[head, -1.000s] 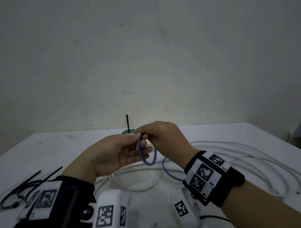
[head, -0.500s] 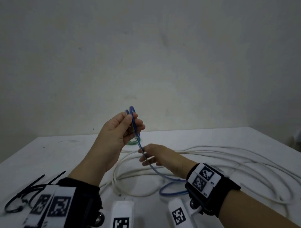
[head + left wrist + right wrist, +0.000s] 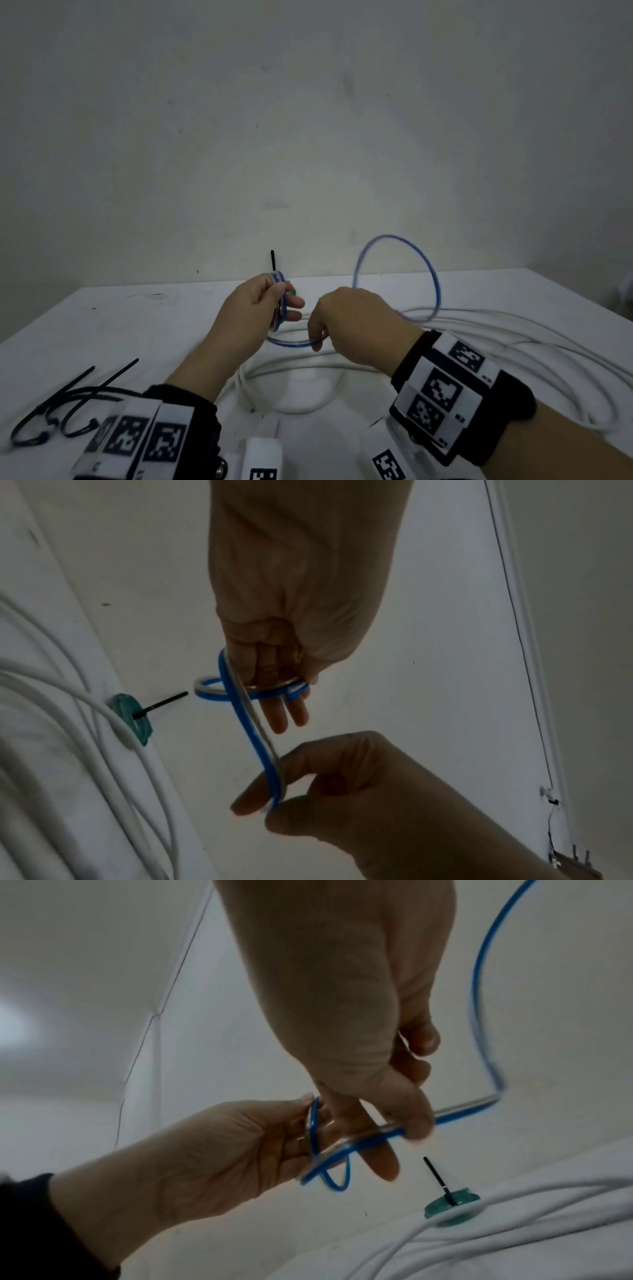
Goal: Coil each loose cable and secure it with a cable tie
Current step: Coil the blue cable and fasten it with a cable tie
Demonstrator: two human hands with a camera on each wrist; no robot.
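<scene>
Blue cable (image 3: 281,308) mid-coil above desk centre: left hand (image 3: 255,305) grips few loops, right hand (image 3: 356,325) pinches loose run, I judge white cable (image 3: 513,342) untouched, black ties (image 3: 68,407) waiting near-left corner, teal coil (image 3: 452,1208) already tied.
</scene>
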